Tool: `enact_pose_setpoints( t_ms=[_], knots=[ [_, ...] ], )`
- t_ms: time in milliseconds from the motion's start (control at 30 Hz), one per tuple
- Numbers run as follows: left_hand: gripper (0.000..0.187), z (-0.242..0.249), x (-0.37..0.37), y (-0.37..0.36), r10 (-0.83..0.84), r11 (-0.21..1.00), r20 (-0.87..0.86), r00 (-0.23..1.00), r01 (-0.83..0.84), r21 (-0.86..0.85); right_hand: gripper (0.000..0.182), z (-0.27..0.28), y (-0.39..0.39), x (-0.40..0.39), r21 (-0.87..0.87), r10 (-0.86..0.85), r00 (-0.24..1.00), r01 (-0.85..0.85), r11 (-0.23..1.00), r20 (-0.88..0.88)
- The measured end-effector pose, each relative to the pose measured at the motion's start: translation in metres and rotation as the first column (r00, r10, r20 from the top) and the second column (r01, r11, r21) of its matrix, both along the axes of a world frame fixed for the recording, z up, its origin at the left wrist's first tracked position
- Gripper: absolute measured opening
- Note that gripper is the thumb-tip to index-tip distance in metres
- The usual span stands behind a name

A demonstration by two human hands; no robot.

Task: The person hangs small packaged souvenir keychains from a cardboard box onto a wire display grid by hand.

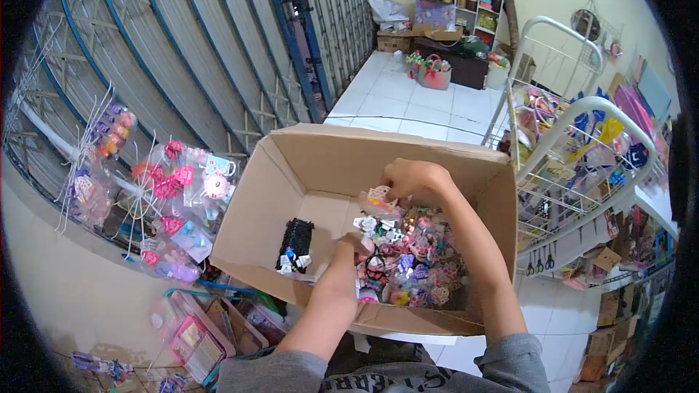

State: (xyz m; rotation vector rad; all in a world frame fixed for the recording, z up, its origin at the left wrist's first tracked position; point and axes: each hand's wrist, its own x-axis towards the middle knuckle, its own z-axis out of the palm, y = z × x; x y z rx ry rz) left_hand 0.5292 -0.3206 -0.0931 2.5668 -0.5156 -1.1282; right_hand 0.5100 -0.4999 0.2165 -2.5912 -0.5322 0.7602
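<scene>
A large open cardboard box stands in front of me. My right hand is inside it near the far wall, fingers closed on a small clear packet with a pinkish, dotted piece in it. Lower down, my left hand reaches to the edge of a pile of small packaged accessories, many of them pink; its fingers are mostly hidden. White flower-like pieces lie just beyond that hand. Apart from the pile, a black bundle with white tags rests on the box floor at the left.
Wire racks hung with packets stand left, before a folding metal gate. A white wire cart full of goods is close on the right. Plastic cases sit at lower left. A shelf and a gift basket are farther back.
</scene>
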Motion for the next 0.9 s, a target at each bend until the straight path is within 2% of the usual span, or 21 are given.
enact_pose_setpoints(
  t_ms=[33,67,100,167,300,333,367,400,433,500,533,600,633,667,700,767,833,900],
  knots=[
    [0.043,0.006,0.001,-0.005,-0.057,0.998,0.197,0.979,0.050,0.039,0.027,0.009,-0.002,-0.007,0.041,0.016,0.999,-0.018,0.999,0.049],
    [0.042,0.012,-0.001,-0.005,-0.102,0.994,0.178,0.979,0.108,-0.020,0.025,0.013,-0.005,-0.013,0.035,0.027,0.987,-0.033,0.999,0.159],
    [0.042,0.027,-0.003,-0.004,-0.149,0.984,0.164,0.975,0.163,-0.075,0.025,0.015,-0.009,-0.016,0.032,0.019,0.986,-0.025,0.999,0.165],
    [0.040,0.030,0.012,0.000,-0.207,0.974,0.190,0.960,0.220,-0.054,0.023,0.017,-0.018,-0.017,0.192,0.122,0.972,-0.161,0.968,0.203],
    [0.035,0.033,0.049,0.012,-0.371,0.927,0.251,0.894,0.374,0.036,0.021,0.053,-0.022,-0.039,0.294,0.128,0.944,-0.221,0.930,0.304],
    [0.031,0.096,0.030,0.011,0.007,0.990,0.084,0.996,0.005,-0.140,0.021,0.057,-0.023,-0.039,0.302,0.130,0.923,-0.248,0.921,0.362],
    [0.027,0.175,0.006,0.008,0.367,0.888,-0.135,0.921,-0.390,-0.243,0.021,0.059,-0.023,-0.039,0.306,0.136,0.897,-0.281,0.910,0.420],
    [0.027,0.200,0.007,0.013,0.393,0.876,-0.133,0.910,-0.415,-0.247,0.023,0.048,-0.025,-0.033,0.375,0.071,0.880,-0.271,0.886,0.469],
    [0.025,0.219,0.008,0.020,0.409,0.757,-0.238,0.881,-0.474,-0.450,0.023,0.051,-0.022,-0.036,0.375,0.100,0.877,-0.301,0.877,0.469],
    [0.020,0.248,0.003,0.043,0.367,0.381,-0.415,0.833,-0.541,-0.750,0.021,0.061,-0.011,-0.042,0.577,-0.086,0.932,-0.144,0.804,0.352],
    [0.020,0.263,-0.006,0.053,0.398,0.363,-0.408,0.821,-0.550,-0.752,0.020,0.053,-0.003,-0.039,0.762,-0.123,0.953,-0.140,0.632,0.276],
    [0.022,0.289,-0.026,0.069,0.454,-0.006,-0.384,0.804,-0.428,-0.904,0.019,0.051,0.007,-0.040,0.803,-0.107,0.966,-0.130,0.582,0.235],
    [0.022,0.301,-0.041,0.078,0.485,-0.021,-0.374,0.791,-0.417,-0.909,0.018,0.052,0.013,-0.040,0.837,-0.121,0.975,-0.093,0.539,0.186],
    [0.023,0.310,-0.059,0.086,0.487,-0.175,-0.411,0.770,-0.375,-0.910,0.012,0.055,0.019,-0.042,0.817,-0.159,0.969,-0.067,0.572,0.191],
    [0.025,0.313,-0.074,0.097,0.486,-0.323,-0.444,0.753,-0.317,-0.891,0.012,0.056,0.026,-0.044,0.816,-0.115,0.972,-0.103,0.569,0.203],
    [0.029,0.314,-0.109,0.118,0.588,-0.451,-0.481,0.650,-0.230,-0.862,0.008,0.057,0.050,-0.046,0.907,-0.178,0.972,-0.068,0.416,0.155],
    [0.033,0.321,-0.150,0.135,0.647,-0.540,-0.518,0.559,-0.143,-0.829,0.007,0.063,0.072,-0.047,0.919,-0.096,0.986,-0.088,0.384,0.135],
    [0.038,0.322,-0.188,0.152,0.617,-0.660,-0.539,0.573,0.005,-0.751,0.006,0.070,0.103,-0.050,0.927,-0.022,0.995,-0.082,0.366,0.097]
  ],
)
